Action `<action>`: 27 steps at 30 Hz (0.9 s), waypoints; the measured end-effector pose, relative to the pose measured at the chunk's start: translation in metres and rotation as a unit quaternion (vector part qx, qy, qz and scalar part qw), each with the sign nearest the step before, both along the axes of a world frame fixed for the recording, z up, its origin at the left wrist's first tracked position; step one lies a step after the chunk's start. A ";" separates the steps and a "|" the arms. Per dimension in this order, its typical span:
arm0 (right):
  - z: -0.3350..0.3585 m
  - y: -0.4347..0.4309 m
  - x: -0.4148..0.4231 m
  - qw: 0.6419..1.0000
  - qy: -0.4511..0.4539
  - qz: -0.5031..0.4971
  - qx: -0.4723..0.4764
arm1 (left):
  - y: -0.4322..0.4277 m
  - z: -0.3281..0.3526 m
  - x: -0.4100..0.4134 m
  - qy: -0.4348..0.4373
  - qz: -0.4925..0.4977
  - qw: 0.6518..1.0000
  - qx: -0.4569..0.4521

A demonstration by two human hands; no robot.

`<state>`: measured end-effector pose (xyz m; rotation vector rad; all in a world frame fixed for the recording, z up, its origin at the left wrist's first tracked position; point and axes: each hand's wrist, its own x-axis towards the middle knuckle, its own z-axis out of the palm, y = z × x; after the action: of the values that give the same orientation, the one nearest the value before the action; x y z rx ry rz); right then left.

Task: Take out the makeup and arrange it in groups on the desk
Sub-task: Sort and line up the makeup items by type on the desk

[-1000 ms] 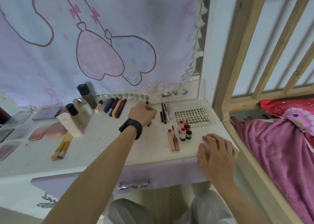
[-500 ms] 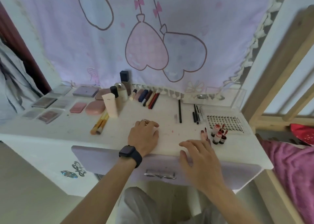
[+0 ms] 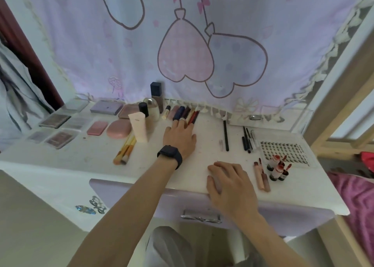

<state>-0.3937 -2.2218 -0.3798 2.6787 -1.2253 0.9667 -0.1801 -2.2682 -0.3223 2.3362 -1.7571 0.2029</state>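
Note:
Makeup lies in groups on the white desk. My left hand, with a dark watch on the wrist, reaches forward with straight fingers, its fingertips at the row of lipsticks and pens near the curtain. My right hand rests flat on the desk's front edge, holding nothing. Right of it lie two lip gloss tubes and small red-capped bottles. Black eyeliner pencils and a single black pencil lie behind.
Eyeshadow palettes, pink compacts, a cream tube, bottles and brushes fill the left side. A false-lash tray sits at the right. A wooden bed frame stands to the right; a drawer handle is below.
My left hand moved from the desk's front edge forward to the lipstick row. The right hand stayed at the front edge. The view shifted a little closer.

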 end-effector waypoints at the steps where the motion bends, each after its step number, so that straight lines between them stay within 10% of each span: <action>1: 0.000 0.000 0.000 1.000 0.000 -0.002 0.001 | -0.005 0.000 -0.001 -0.013 0.003 1.000 0.008; 19: -0.004 -0.002 -0.001 1.000 -0.026 -0.002 0.007 | 0.014 0.011 -0.015 0.033 0.072 0.996 0.043; 27: 0.011 0.005 -0.004 0.996 -0.049 0.010 0.073 | 0.089 0.006 -0.035 0.358 -0.028 0.925 -0.124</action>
<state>-0.3978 -2.2171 -0.3683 2.7892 -1.3408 1.0622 -0.2149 -2.1792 -0.3163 1.8314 -1.3277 -0.3751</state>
